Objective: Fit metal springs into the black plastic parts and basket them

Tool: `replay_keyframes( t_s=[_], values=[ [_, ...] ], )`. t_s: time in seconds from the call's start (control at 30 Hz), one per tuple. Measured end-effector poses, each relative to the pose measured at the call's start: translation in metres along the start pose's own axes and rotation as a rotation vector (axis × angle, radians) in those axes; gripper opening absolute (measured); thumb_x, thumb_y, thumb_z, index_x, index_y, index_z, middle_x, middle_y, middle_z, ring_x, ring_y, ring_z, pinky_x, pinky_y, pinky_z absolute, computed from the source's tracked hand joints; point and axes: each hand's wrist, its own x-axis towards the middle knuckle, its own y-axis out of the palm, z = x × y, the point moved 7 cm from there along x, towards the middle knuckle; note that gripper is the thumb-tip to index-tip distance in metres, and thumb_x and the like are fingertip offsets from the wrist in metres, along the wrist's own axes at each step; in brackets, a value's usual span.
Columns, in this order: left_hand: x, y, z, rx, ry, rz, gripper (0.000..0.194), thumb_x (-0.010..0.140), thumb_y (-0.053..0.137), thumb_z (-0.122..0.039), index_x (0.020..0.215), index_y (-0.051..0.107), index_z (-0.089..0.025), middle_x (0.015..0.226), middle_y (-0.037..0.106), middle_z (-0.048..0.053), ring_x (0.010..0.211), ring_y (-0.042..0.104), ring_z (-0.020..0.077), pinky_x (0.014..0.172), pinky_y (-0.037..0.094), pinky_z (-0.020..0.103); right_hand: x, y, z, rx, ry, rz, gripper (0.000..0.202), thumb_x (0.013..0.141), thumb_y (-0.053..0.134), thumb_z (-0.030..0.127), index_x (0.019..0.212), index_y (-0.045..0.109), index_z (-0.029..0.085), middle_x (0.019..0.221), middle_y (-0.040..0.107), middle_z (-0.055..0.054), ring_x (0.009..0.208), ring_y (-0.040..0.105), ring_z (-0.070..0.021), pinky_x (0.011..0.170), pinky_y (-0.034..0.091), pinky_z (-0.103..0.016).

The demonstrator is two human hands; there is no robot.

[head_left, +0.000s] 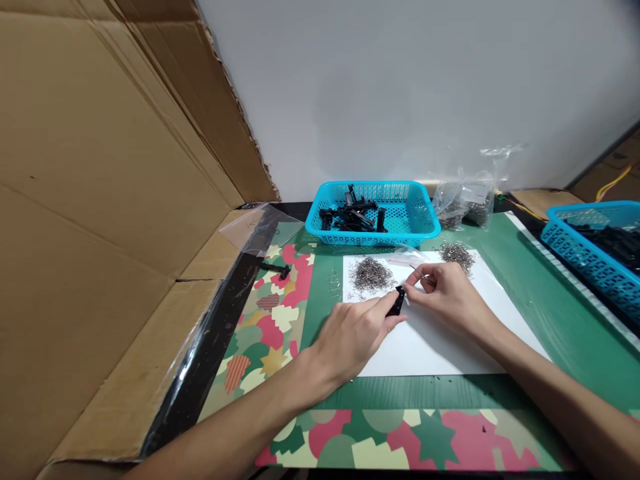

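Observation:
My left hand [357, 330] is closed around a small black plastic part [397, 302], held just above a white sheet of paper [425, 347]. Beside it, my right hand [445, 290] pinches at the part's upper right end. A thin metal tool, perhaps tweezers [416, 269], shows between its fingers, partly hidden by them. On the paper's left corner lies a heap of tiny metal pieces [371, 275]. A second heap of metal pieces [456, 256] sits behind my right hand.
A blue basket [373, 239] with black parts stands at the back; another blue basket [590, 250] is at the right. Plastic bags of metal pieces [465, 203] stand between them. One black part [276, 269] lies at left. Cardboard [115, 200] walls the left side.

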Motion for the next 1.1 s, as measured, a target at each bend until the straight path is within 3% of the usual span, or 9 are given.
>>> replay_keyframes(
  t_s=[0.4,0.6,1.0,1.1],
  values=[
    [-0.001,0.001,0.0,-0.037,-0.003,0.01,0.038,0.109,0.053,-0.039,0.137,0.065,-0.016,0.098,0.081,0.011,0.085,0.08,0.025,0.067,0.058,0.031,-0.002,0.001,0.002,0.004,-0.028,-0.018,0.022,0.08,0.062,0.036,0.075,0.073,0.017,0.05,0.038,0.006,0.05,0.031,-0.0118,0.053,0.02,-0.03],
    [-0.001,0.0,0.001,0.0,-0.023,0.009,0.039,0.109,0.053,-0.041,0.137,0.065,-0.016,0.098,0.082,0.01,0.079,0.08,0.0252,0.061,0.055,0.03,-0.004,0.002,0.003,-0.023,-0.061,-0.038,0.017,0.08,0.061,0.032,0.077,0.071,0.018,0.051,0.038,0.007,0.051,0.032,-0.0124,0.054,0.023,-0.03],
    [0.001,0.002,0.001,0.002,-0.035,0.038,0.039,0.109,0.053,-0.039,0.137,0.065,-0.016,0.1,0.082,0.011,0.083,0.08,0.0274,0.063,0.057,0.033,-0.006,0.004,0.013,-0.097,-0.157,-0.037,0.025,0.088,0.061,0.037,0.07,0.064,0.019,0.054,0.043,0.004,0.053,0.035,-0.0129,0.056,0.027,-0.03],
    [0.0,0.001,0.001,-0.009,-0.029,0.026,0.038,0.109,0.053,-0.038,0.137,0.065,-0.016,0.101,0.082,0.01,0.082,0.081,0.0275,0.063,0.057,0.033,-0.004,0.001,0.011,-0.098,-0.163,-0.001,0.026,0.089,0.063,0.035,0.071,0.069,0.017,0.053,0.042,0.004,0.053,0.033,-0.0123,0.055,0.025,-0.03]
  ],
)
